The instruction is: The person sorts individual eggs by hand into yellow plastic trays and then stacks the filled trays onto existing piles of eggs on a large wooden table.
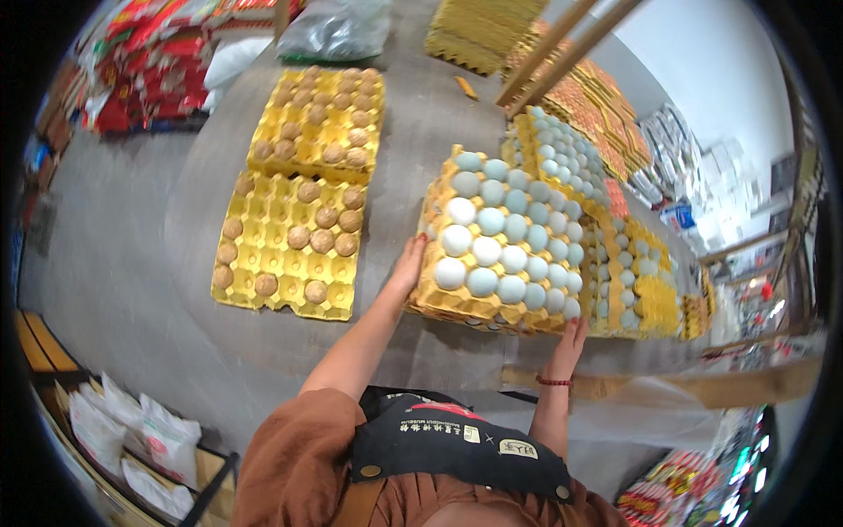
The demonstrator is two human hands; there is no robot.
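A stack of yellow egg trays (pixel 479 307) stands in front of me, tilted in the view. Pale blue and white eggs (pixel 516 227) cover its top layer. My left hand (pixel 409 265) grips the stack's left side, fingers along the edge. Against the near right corner, my right hand (pixel 569 347) holds the same stack from the front. Whether the stack rests on the table or is slightly lifted, I cannot tell. To the left lie two yellow trays partly filled with brown, rough-coated eggs: a near tray (pixel 269 225) and a far tray (pixel 309 134).
More stacked trays of bluish eggs (pixel 571 155) stand close on the right. Wooden posts (pixel 550 54) rise behind them. Empty yellow trays (pixel 484 33) and a plastic bag (pixel 336 29) sit on the grey table's (pixel 402 125) far side. A shelf with white bags (pixel 171 431) is lower left.
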